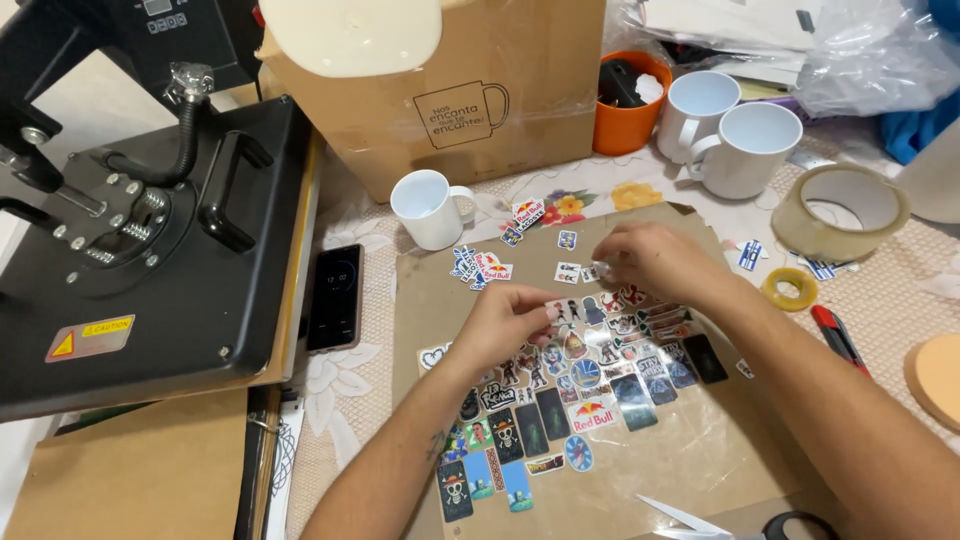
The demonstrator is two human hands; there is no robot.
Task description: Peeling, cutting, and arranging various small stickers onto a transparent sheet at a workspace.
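Brown card [700,450] carries stickers [590,375]; left hand [510,320] pinches one at centre frame, right hand [650,262] (fingers narrow) just upper right.

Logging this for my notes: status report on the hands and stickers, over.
Left hand pinching among the stickers. Right hand fingering one small sticker. Nothing blocking.
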